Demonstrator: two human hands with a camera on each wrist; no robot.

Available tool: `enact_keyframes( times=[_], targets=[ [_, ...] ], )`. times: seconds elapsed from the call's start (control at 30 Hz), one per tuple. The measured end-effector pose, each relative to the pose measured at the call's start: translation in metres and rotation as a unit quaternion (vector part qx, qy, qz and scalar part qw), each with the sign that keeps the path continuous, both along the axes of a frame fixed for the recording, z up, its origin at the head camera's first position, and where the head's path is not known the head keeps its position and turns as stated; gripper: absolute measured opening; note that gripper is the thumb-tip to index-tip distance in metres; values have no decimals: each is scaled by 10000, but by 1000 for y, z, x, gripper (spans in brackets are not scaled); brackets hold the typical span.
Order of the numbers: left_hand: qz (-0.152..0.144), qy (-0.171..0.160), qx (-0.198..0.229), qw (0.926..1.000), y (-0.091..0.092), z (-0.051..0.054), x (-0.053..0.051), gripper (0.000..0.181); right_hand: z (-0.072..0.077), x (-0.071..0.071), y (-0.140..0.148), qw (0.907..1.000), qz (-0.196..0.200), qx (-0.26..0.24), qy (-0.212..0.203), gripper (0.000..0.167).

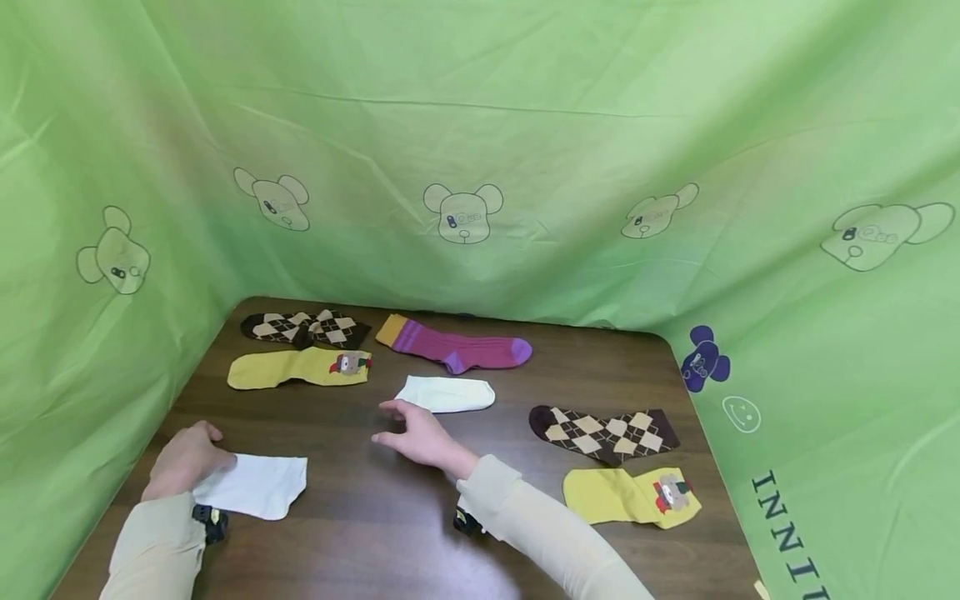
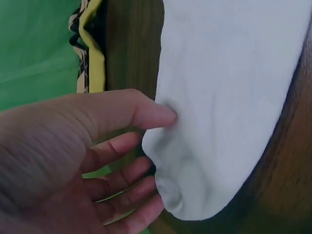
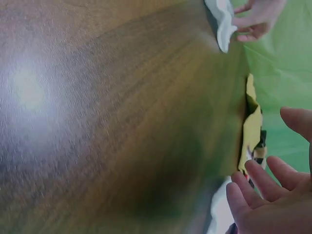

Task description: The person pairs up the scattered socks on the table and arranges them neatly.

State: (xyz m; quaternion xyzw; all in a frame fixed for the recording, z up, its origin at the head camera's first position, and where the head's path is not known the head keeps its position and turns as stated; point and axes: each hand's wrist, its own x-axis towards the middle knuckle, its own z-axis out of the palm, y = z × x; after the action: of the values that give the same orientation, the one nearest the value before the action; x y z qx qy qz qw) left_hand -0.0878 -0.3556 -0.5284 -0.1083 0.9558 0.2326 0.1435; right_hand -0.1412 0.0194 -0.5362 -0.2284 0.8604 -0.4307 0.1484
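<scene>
At the near left of the head view, a white sock point(image 1: 258, 486) lies with its left end at my left hand point(image 1: 187, 458). The left wrist view has my left hand point(image 2: 92, 151) with its thumb on top of the white sock point(image 2: 219, 97) and its fingers at the sock's edge, fingertips partly hidden. My right hand point(image 1: 423, 435) holds nothing, thumb and fingers spread, just in front of a second white sock point(image 1: 453, 395). In the right wrist view my right hand point(image 3: 273, 195) has its fingers apart.
At the back left lie an argyle sock point(image 1: 330, 328) and a yellow sock point(image 1: 300, 367); a purple striped sock point(image 1: 480, 350) is at the back middle. To the right are another argyle sock point(image 1: 607, 435) and yellow sock point(image 1: 626, 496). Green cloth point(image 1: 465, 125) surrounds the table point(image 1: 360, 533).
</scene>
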Motion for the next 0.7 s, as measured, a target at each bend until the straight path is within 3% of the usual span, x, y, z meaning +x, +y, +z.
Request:
enact_keyframes(
  times=[0.23,0.47,0.6,0.7],
  targets=[
    [-67,-119,294,9995,11,-4,-7,49,-4,8,-9,9998,174,31,-12,55],
    [-168,-239,457,9985,28,3,-13,41,-9,12,-9,9996,235,122,106,54],
    [-230,-345,581,9974,33,4,-16,28,-9,12,-10,9994,255,190,161,55],
    [-452,-270,639,9966,35,1,-18,15,-11,11,-13,9988,321,271,245,56]
  ],
)
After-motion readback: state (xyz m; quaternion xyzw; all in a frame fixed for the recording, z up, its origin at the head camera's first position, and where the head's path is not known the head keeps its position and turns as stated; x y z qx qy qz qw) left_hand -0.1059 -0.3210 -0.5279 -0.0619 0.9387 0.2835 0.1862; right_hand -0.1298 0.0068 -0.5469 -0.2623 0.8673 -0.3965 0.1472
